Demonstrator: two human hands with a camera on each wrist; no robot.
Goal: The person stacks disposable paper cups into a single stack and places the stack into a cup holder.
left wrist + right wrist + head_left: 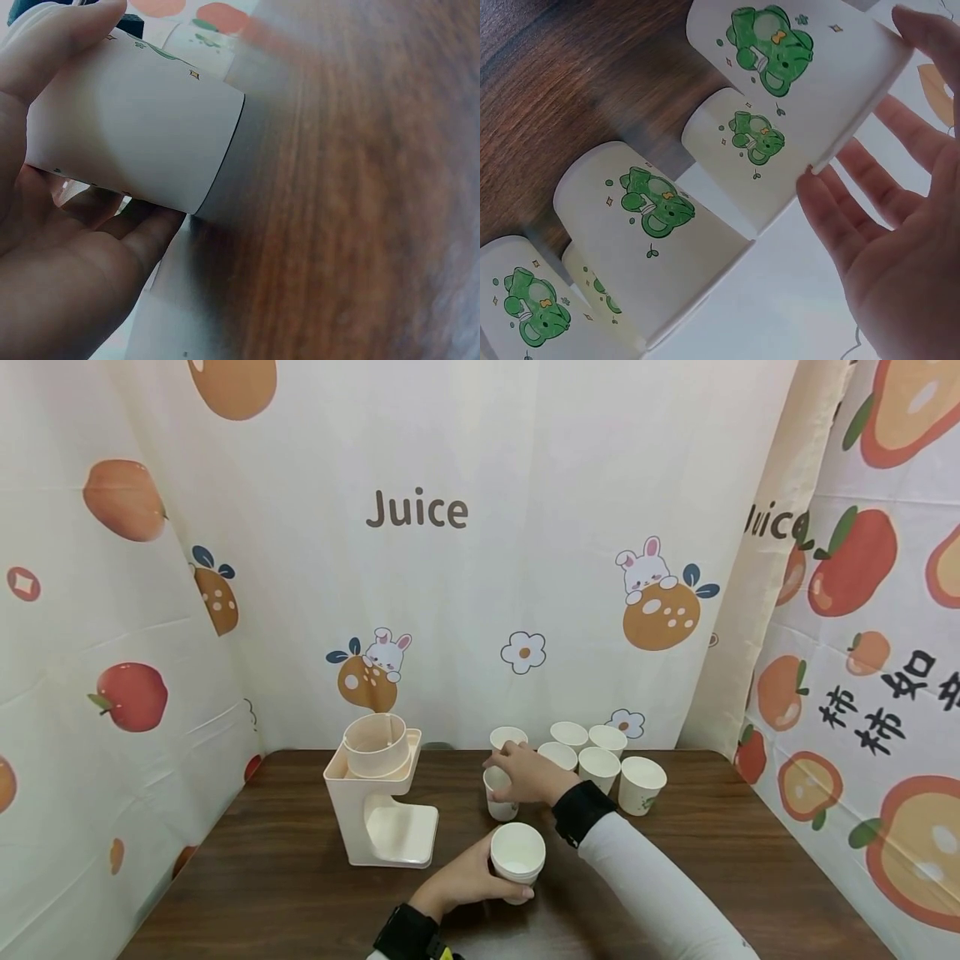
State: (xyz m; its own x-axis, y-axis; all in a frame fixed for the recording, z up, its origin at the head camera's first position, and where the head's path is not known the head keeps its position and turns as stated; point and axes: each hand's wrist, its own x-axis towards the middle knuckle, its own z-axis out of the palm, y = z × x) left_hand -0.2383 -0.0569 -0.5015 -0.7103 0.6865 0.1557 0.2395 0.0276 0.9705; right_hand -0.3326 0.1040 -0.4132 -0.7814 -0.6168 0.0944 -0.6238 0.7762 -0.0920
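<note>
White, the nearest cup (518, 858) is gripped by the curled left hand (472, 878); toward its twelve o'clock, another cup (500, 811) is pinched near the rim by the right hand (527, 774), while further cups (600, 767) are grouped toward one o'clock.

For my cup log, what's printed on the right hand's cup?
The cup bears a green cartoon animal, clearest in right wrist view.

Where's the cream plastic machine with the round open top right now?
Head view, left of centre: the cream plastic machine stands on the dark brown wood-grain table, left of all the white paper cups, beyond the left grip.
</note>
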